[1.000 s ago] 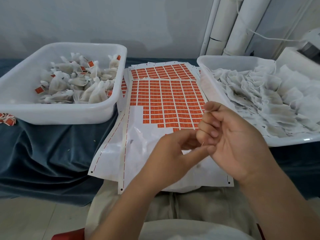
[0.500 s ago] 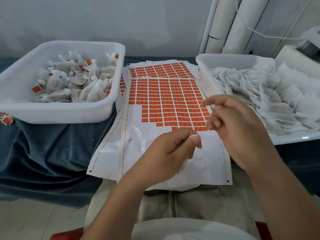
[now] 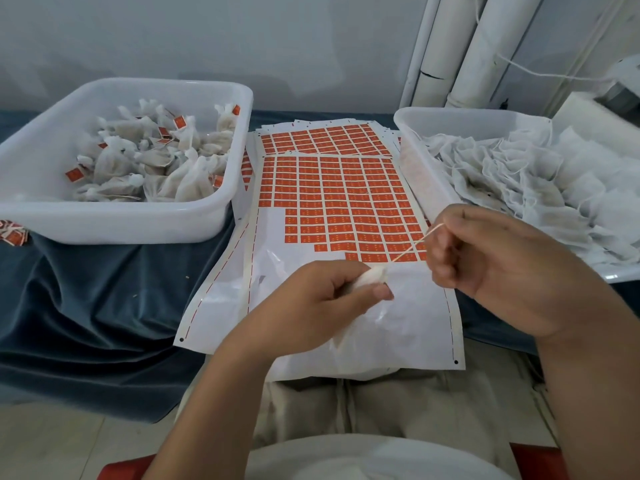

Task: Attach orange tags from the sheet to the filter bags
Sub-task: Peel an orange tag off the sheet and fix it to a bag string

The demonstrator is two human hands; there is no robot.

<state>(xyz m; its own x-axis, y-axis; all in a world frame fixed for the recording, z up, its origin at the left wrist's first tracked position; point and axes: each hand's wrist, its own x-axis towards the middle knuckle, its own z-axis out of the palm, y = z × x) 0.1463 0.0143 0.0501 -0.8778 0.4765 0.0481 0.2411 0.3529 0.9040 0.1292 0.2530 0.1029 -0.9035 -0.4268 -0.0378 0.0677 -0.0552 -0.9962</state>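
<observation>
Here, above the bare near end of the sheet of orange tags [image 3: 339, 202], the left hand [image 3: 311, 306] pinches a small white filter bag [image 3: 372, 276] while the right hand [image 3: 502, 271], fingers curled, holds its string [image 3: 412, 247] taut.

Surface: table under dark blue cloth [image 3: 104, 306], with tubs and tag sheets on it.
The cloth hangs in folds over the near edge at left. The left tub [image 3: 114, 220], white plastic, sits on the cloth and holds filter bags [image 3: 166, 168] bearing orange tags. The right tub [image 3: 424, 188], also white, holds a heap of white bags. A stack of sheets lies between the tubs, touching both. The top sheet [image 3: 332, 202] has an orange grid on its far part and bare white backing on its near part, which overhangs the table edge. A second sheet [image 3: 322, 138] shows behind it. Loose tags [image 3: 12, 233] lie just left of the left tub.
</observation>
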